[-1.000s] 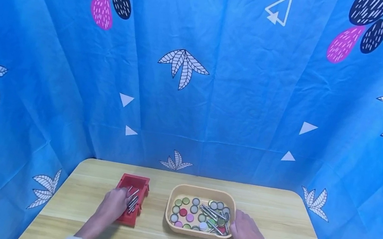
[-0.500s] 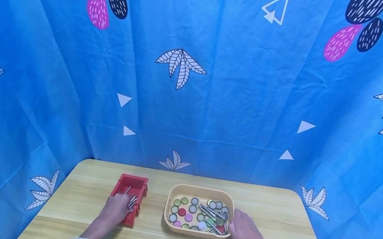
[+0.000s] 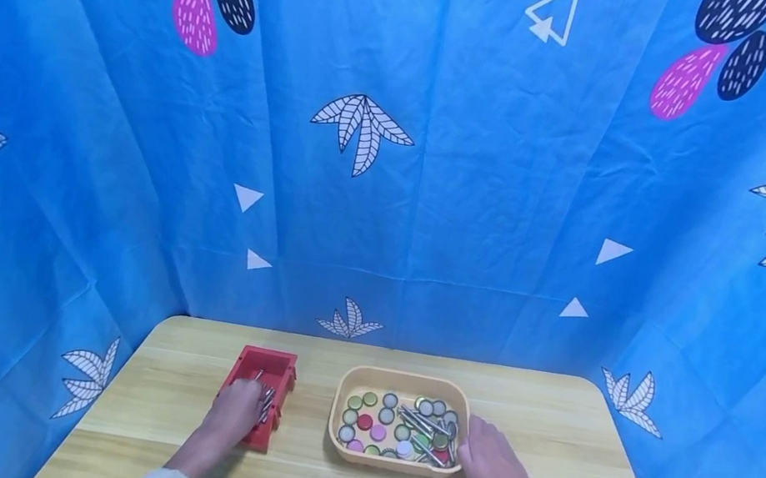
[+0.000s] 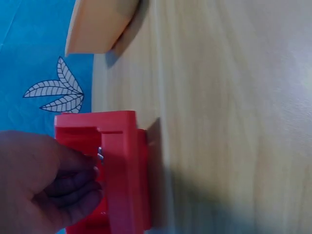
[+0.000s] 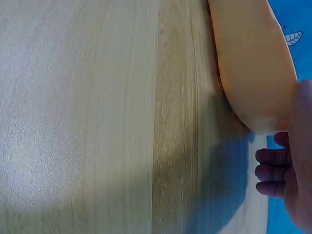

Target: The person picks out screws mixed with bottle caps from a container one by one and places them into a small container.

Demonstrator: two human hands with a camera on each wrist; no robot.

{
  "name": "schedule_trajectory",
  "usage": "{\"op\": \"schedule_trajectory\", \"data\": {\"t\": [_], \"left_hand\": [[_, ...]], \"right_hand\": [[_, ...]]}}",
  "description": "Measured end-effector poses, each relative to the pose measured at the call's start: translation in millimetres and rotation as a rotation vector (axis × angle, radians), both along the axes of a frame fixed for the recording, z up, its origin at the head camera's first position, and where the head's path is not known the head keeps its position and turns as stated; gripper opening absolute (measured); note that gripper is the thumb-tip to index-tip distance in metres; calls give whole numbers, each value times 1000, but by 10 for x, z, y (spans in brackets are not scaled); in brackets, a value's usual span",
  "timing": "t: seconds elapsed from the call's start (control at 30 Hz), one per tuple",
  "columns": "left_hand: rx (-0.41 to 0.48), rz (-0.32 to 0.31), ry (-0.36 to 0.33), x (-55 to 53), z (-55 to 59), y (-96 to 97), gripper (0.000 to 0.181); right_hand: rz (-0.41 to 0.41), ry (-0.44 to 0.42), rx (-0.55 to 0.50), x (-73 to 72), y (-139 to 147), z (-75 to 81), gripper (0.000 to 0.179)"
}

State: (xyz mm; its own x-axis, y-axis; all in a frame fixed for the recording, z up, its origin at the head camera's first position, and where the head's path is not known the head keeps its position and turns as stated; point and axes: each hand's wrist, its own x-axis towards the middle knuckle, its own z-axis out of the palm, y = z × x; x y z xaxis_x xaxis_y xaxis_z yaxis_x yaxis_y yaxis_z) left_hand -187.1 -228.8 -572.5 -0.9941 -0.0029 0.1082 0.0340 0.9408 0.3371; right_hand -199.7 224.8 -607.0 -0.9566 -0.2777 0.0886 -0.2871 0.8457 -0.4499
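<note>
My left hand [image 3: 236, 407] has shifted slightly right over the red tray [image 3: 256, 442] at the left — so the metal rods [image 3: 267, 404] look within reach. Its fingers are curled, yet I can't tell whether they pinch a rod. My right hand [image 3: 487, 455] stays at the right end of the tan tub [image 3: 391, 464], fingers close together — whether they grip it, I can't tell

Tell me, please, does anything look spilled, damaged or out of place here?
Nothing looks spilled or damaged. Slightly odd: metal rods lie among the caps at the right end of the tray, while the bin shows only rods.
</note>
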Motion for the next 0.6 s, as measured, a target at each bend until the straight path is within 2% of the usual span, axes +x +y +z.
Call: {"op": "schedule_trajectory", "data": {"t": [0.13,0.37,0.47,0.6], "left_hand": [[18,17,39,-46,74,45,5],[10,40,131,-100,221,188,15],[51,49,123,-118,296,288,11],[80,22,165,-141,360,416,8]], "right_hand": [[-2,1,11,3,0,-5,28],[-3,6,15,3,3,-20,29],[-7,7,19,7,1,-19,29],[-17,3,19,4,-8,-20,31]]}}
